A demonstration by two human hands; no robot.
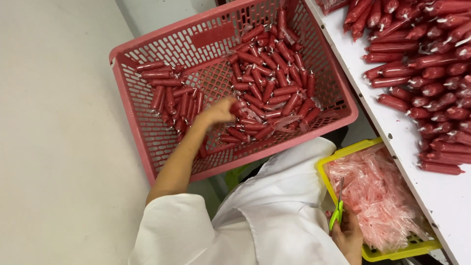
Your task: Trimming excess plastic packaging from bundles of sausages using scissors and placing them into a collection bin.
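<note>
Sausages (267,93), glossy red cylinders, under left hand (219,112).

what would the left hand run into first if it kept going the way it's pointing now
The left hand points right, into the pink basket. The first thing in its line is the pile of red sausages, whose nearest ones lie right at its fingertips. Whether it already touches them is unclear.

Left arm stretches forward, bare to the short sleeve, left hand (219,112) curled closed; right hand (349,234) sits low, fingers clenched.
</note>
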